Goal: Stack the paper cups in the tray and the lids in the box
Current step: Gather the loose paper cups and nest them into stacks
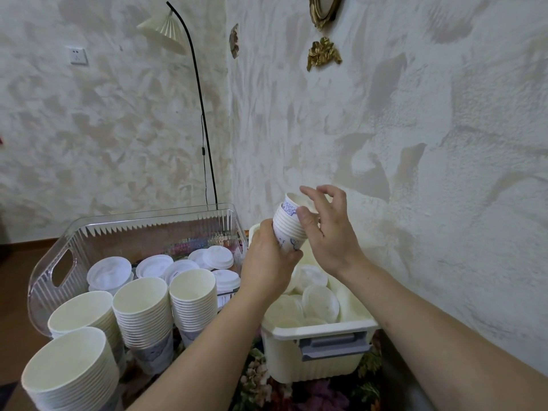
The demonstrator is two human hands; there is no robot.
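The left hand point(268, 259) has its grip closed around the lower part of a small stack of paper cups point(289, 226), fingers wrapped round the blue-printed side, holding the stack tilted up above the gap between the two containers. The right hand point(327, 232) is at the top of that same stack: its thumb presses against the rims on the near side, while the other fingers are spread and curled loosely over the open mouth of the top cup, so this grip is only partly closed and touches the stack mainly with the thumb.

Directly below and to the right of the hands stands a cream plastic box point(314, 366) with a grey handle on its near wall. It holds a loose heap of white lids point(318, 301), some lying flat and some leaning on each other.

To the left is a clear ribbed plastic tray point(50, 280) with a cut-out handle in its left wall. Inside it, more lids point(108, 274) lie scattered across the far half. Three tall stacks of plain white cups point(143, 312) stand upright in its near part, side by side and close together. A fourth tall stack point(71, 372) stands nearest the camera at lower left; whether it is inside the tray cannot be told.

Both containers rest on a tabletop covered by a flower-patterned cloth point(267, 384), set against a textured pale wall point(415, 143). A black floor lamp point(201, 114) with a pleated shade stands behind the tray.
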